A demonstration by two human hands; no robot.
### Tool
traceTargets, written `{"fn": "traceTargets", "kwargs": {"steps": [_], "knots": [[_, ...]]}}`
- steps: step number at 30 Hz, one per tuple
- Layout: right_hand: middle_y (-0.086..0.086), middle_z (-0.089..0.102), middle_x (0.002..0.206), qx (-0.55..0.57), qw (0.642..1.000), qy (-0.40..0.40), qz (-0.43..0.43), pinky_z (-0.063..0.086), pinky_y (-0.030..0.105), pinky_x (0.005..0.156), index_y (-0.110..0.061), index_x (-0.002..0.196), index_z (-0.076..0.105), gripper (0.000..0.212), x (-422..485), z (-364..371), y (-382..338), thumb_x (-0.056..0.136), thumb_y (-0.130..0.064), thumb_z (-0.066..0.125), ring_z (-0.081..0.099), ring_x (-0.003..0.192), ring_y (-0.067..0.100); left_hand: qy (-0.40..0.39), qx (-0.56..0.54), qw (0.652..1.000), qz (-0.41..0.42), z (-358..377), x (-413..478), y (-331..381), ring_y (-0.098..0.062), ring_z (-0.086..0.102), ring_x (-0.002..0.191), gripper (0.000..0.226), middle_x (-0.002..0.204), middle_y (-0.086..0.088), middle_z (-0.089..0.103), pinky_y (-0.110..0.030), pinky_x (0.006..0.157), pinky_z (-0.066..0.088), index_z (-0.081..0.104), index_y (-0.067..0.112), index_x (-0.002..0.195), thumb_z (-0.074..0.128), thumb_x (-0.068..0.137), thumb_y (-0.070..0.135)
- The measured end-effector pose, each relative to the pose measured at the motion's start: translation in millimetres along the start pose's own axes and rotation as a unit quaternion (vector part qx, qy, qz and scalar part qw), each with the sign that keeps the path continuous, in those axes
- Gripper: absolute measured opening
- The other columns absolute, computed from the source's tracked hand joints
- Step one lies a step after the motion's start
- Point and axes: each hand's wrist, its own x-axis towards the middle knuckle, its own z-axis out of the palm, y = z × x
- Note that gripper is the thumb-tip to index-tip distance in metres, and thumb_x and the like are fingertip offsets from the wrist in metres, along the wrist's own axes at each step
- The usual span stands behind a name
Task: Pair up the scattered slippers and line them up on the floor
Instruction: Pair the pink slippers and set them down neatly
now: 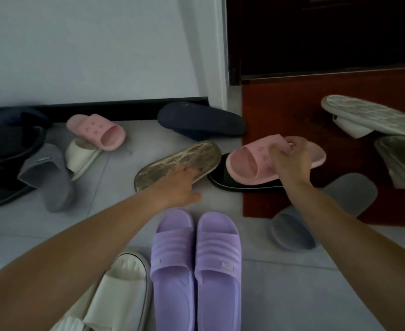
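1. Right hand (288,158): the fingers are curled over the strap of the pink perforated foam slipper (244,163), and the strap is pinched against the thumb. This slipper rests partly on a black white-edged slipper (220,181), at the edge of the red-brown wooden panel (280,111).
2. Left hand (177,187): the fingers are extended and laid on the upturned beige slipper with a soiled patterned sole (173,161). Nothing is grasped.
3. The second pink perforated slipper (96,130) lies near the wall at the left, leaning on a cream slipper (82,154), well apart from the held one.
4. The lilac ribbed pair (194,259) is already set side by side on the pale tiled floor (280,283), with a white open-toed slipper (125,283) just beside it.
5. Step judged in hand: the pink slipper is being taken up for pairing.
6. A straight upward lift is advised, so that the black slipper beneath is not dragged along.
7. The strap is soft and should be held close to its root, so that swinging is limited.
8. The free left hand is best sent to the second pink slipper, so that both can be brought together.
9. The pair should be put down next to the lilac pair, toes turned the same way and soles flat.
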Motion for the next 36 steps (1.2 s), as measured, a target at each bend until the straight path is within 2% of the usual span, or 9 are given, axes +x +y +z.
{"fn": "traceTargets", "kwargs": {"steps": [3,7,11,17,22,25,29,34,36], "knots": [[-0.017,0.052,0.079,0.030,0.994,-0.071,-0.072,0.040,0.006,0.044,-0.022,0.099,0.049,0.020,-28,34,-15,0.085,-0.027,0.062,0.054,0.067,-0.004,0.032,-0.003,0.999,-0.022,-21,-1,-21,-0.030,0.043,0.126,0.069,0.141,-0.012,0.043,-0.028,0.101,0.036,0.040,0.019,0.138,0.061,0.079,0.049],[-0.017,0.056,0.070,0.030,0.978,-0.183,-0.099,0.041,0.003,0.046,-0.032,0.076,0.050,0.017,-62,79,-25,0.083,-0.036,0.065,0.058,0.064,-0.010,0.010,0.006,0.993,-0.116,-30,-4,-63,-0.032,0.044,0.118,0.065,0.130,-0.014,0.043,-0.041,0.096,0.042,0.042,0.016,0.133,0.059,0.081,0.051],[-0.017,0.058,0.071,0.022,0.961,-0.241,-0.137,0.040,0.001,0.045,-0.035,0.074,0.051,0.017,-80,101,-30,0.082,-0.033,0.066,0.054,0.073,-0.024,0.036,0.011,0.982,-0.185,-30,-11,-121,-0.034,0.038,0.129,0.071,0.140,-0.016,0.038,-0.043,0.104,0.037,0.037,0.010,0.139,0.059,0.084,0.049],[-0.013,0.062,0.067,-0.032,0.955,-0.256,-0.146,0.042,0.005,0.041,-0.040,0.077,0.054,0.014,-85,121,-29,0.079,-0.036,0.067,0.058,0.070,-0.020,0.089,0.012,0.967,-0.240,-60,13,-223,-0.039,0.049,0.117,0.059,0.131,-0.025,0.048,-0.042,0.098,0.044,0.046,0.001,0.127,0.061,0.084,0.038],[-0.011,0.066,0.069,-0.163,0.933,-0.304,-0.103,0.049,0.014,0.045,-0.033,0.078,0.052,0.016,-77,133,-14,0.080,-0.039,0.066,0.064,0.062,-0.003,0.120,-0.008,0.961,-0.247,-69,67,-277,-0.038,0.053,0.109,0.055,0.126,-0.022,0.048,-0.042,0.091,0.048,0.045,0.000,0.125,0.062,0.083,0.030],[-0.010,0.066,0.073,-0.228,0.916,-0.317,-0.090,0.051,0.019,0.052,-0.030,0.079,0.053,0.013,-68,139,-8,0.085,-0.039,0.062,0.064,0.067,0.002,0.154,-0.013,0.956,-0.250,-62,89,-295,-0.040,0.042,0.120,0.063,0.134,-0.022,0.037,-0.046,0.097,0.040,0.036,0.001,0.131,0.057,0.086,0.040],[-0.014,0.060,0.070,-0.312,0.881,-0.334,-0.120,0.040,0.010,0.046,-0.034,0.079,0.051,0.012,-68,146,-5,0.090,-0.038,0.053,0.058,0.061,-0.004,0.192,-0.012,0.947,-0.256,-58,108,-317,-0.040,0.034,0.125,0.091,0.139,-0.021,0.031,-0.049,0.098,0.036,0.024,0.002,0.138,0.049,0.080,0.068],[-0.012,0.056,0.069,-0.376,0.847,-0.352,-0.131,0.034,0.016,0.050,-0.032,0.073,0.043,0.022,-66,156,-10,0.093,-0.039,0.048,0.055,0.062,0.000,0.171,-0.065,0.948,-0.259,-53,124,-346,-0.042,0.030,0.132,0.117,0.147,-0.022,0.025,-0.052,0.105,0.032,0.005,0.003,0.146,0.062,0.070,0.070],[-0.011,0.054,0.071,-0.392,0.836,-0.355,-0.147,0.035,0.021,0.053,-0.030,0.073,0.043,0.023,-68,160,-12,0.094,-0.037,0.046,0.054,0.065,0.007,0.187,-0.088,0.944,-0.256,-52,129,-346,-0.044,0.041,0.126,0.119,0.144,-0.024,0.032,-0.052,0.103,0.038,0.011,0.000,0.144,0.064,0.065,0.072]]}}
